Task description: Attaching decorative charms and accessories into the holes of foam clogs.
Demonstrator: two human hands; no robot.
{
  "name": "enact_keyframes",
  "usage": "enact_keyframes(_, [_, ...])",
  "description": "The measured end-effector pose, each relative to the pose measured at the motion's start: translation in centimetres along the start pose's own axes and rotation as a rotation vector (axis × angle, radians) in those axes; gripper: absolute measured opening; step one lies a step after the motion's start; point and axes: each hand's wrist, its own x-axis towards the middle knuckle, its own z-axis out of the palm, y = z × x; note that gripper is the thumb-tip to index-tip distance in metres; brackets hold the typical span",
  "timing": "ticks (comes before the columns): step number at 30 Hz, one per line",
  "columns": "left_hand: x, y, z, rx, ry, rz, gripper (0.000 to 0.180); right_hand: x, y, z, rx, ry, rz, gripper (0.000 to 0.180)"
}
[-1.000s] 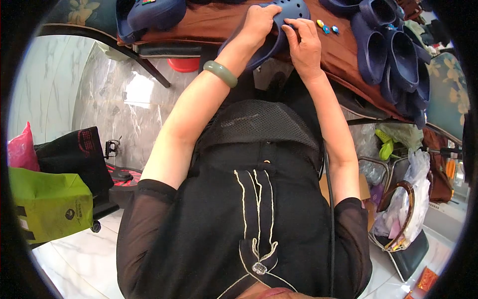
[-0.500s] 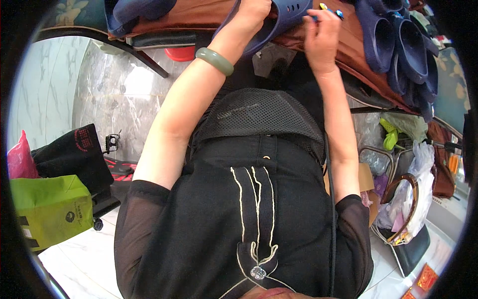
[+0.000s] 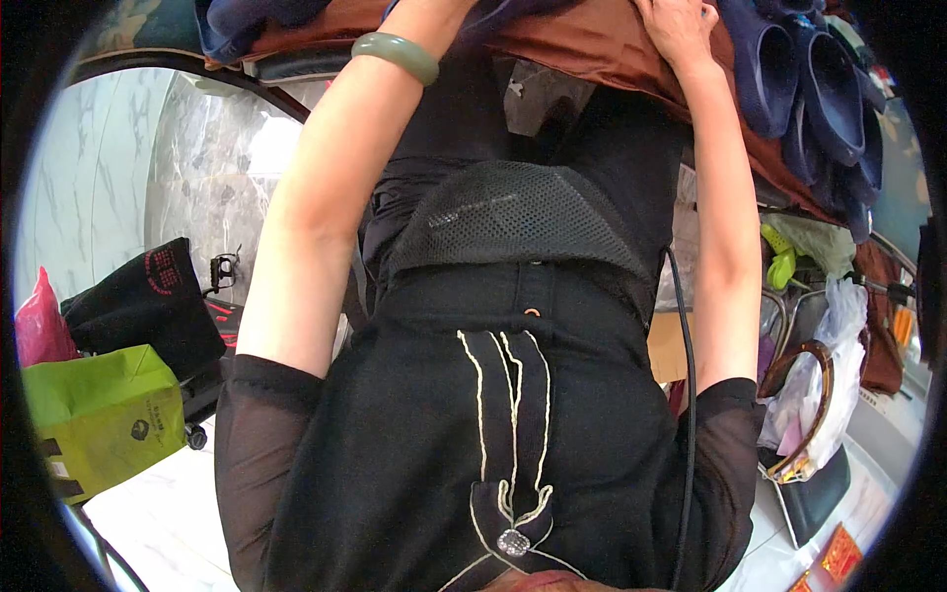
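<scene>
At the top edge my left hand (image 3: 442, 6) is mostly cut off, and its fingers are out of the picture. A green bangle (image 3: 397, 56) circles that wrist. Beside this hand shows part of a dark blue clog (image 3: 508, 14); whether the hand grips it is hidden. My right hand (image 3: 681, 28) is over the brown cloth (image 3: 592, 44) on the table, with its fingers curled in. Their tips run past the top edge, so whatever they hold cannot be made out.
Several dark blue clogs (image 3: 829, 94) are heaped on the table's right side, and more blue footwear (image 3: 252, 25) lies at far left. Bags, one green (image 3: 109, 414) and one black (image 3: 148, 306), stand at left. A handled basket (image 3: 814, 395) with plastic bags is at right.
My left hand and the blue clog have moved up, mostly out of the picture. My right hand has shifted up and right. The small coloured pieces beside it are no longer seen.
</scene>
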Motion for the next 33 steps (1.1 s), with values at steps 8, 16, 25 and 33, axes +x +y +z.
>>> enact_keyframes(8, [-1.2,-2.1,-0.5,0.686,0.089,0.781,0.023,-1.2,0.0,0.5,0.119,0.065,0.158,0.016])
enact_keyframes(16, [-1.8,-1.7,-0.6,0.849,0.119,0.721,0.021,-1.7,1.5,1.5,0.326,0.055,0.255,0.02])
enact_keyframes(25, [-4.8,-1.5,0.2,0.122,0.065,0.052,0.032,-1.8,1.1,0.0,0.76,0.199,0.588,0.019])
enact_keyframes(33, [-5.7,-0.5,0.9,0.198,0.075,0.367,0.028,-1.9,1.0,-0.5,0.601,0.159,0.577,0.018])
